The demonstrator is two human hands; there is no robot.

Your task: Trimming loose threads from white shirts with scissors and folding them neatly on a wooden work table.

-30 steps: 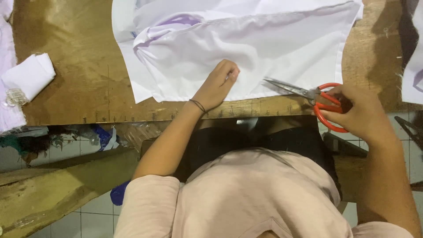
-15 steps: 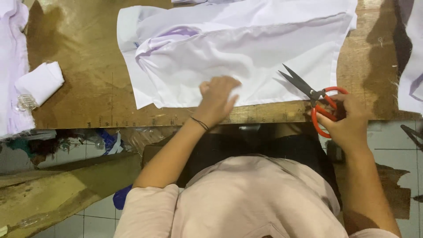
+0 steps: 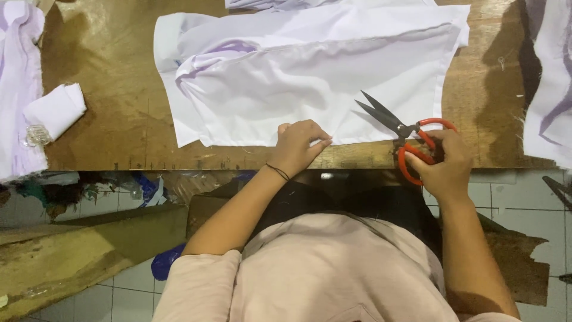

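Note:
A white garment (image 3: 310,71) lies spread on a brown wooden table (image 3: 113,119). My left hand (image 3: 301,146) pinches the garment's near hem at the table's front edge, fingers closed on the cloth. My right hand (image 3: 441,164) grips red-handled scissors (image 3: 405,131) by their loops. The dark blades are spread and point up and to the left, over the lower right part of the garment.
A folded white cloth piece (image 3: 56,110) lies at the table's left, beside a pale lilac fabric (image 3: 15,89). More pale fabric (image 3: 551,83) hangs at the right edge. Below the table are a tiled floor (image 3: 518,203), wooden planks (image 3: 71,250) and scraps.
My left hand slid down from the middle of the garment to its near hem. My right hand brought the scissors left onto the cloth, and their blades spread.

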